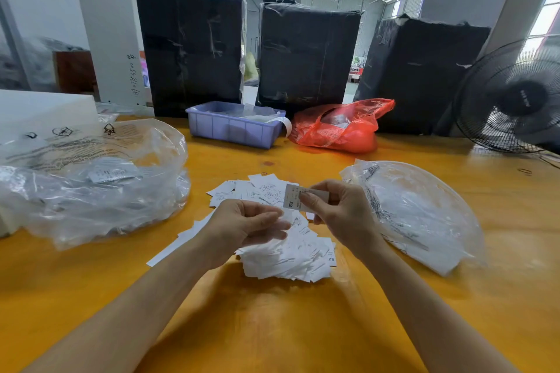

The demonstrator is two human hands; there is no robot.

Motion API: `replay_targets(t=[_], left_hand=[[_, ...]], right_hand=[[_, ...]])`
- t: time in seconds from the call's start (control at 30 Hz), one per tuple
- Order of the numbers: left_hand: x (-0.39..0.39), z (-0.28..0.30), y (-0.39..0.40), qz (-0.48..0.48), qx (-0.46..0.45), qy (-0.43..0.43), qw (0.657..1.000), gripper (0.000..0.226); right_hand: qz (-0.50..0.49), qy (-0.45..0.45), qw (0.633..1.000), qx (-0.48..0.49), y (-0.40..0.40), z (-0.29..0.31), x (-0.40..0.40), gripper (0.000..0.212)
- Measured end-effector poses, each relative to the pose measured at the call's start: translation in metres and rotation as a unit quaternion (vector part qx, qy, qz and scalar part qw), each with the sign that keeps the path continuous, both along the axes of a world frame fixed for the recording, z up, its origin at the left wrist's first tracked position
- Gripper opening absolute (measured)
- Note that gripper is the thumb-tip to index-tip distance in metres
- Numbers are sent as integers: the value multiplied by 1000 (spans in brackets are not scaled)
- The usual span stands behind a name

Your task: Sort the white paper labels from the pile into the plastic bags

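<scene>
A pile of white paper labels (291, 254) lies on the yellow table (272, 327) in front of me. My right hand (339, 215) pinches one label (292, 197) marked XS and holds it above the pile. My left hand (245, 227) hovers over the pile with its fingers curled; the fingertips touch the top labels, and whether they hold one I cannot tell. A clear plastic bag (91, 185) with labels inside lies at the left. A second clear bag (418, 212) lies at the right.
A purple plastic bin (233, 127) and a red plastic bag (342, 127) sit at the back of the table. Three black wrapped bales (306, 51) stand behind them. A black fan (515, 100) is at the far right, a white box (36, 109) at the far left.
</scene>
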State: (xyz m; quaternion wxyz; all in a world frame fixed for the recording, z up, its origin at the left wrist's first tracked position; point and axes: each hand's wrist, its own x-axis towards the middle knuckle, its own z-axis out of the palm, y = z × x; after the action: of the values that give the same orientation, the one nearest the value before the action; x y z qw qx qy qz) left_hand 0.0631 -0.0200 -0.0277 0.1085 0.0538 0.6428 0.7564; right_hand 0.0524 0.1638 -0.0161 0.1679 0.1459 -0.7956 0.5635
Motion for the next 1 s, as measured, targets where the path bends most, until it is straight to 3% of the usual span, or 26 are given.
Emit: replay_targets(t=[0.43,0.67,1.0], left_hand=[[-2,-1,2,9,-15,27,999,19],[-1,-2,1,24,-27,29,999,16],[-3,-4,4,38,-73,46,996,9]], right_hand=[[9,28,995,95,-1,-2,2,8],[48,-7,991,128,-2,-2,3,10],[125,-141,978,90,1,2,4,14]])
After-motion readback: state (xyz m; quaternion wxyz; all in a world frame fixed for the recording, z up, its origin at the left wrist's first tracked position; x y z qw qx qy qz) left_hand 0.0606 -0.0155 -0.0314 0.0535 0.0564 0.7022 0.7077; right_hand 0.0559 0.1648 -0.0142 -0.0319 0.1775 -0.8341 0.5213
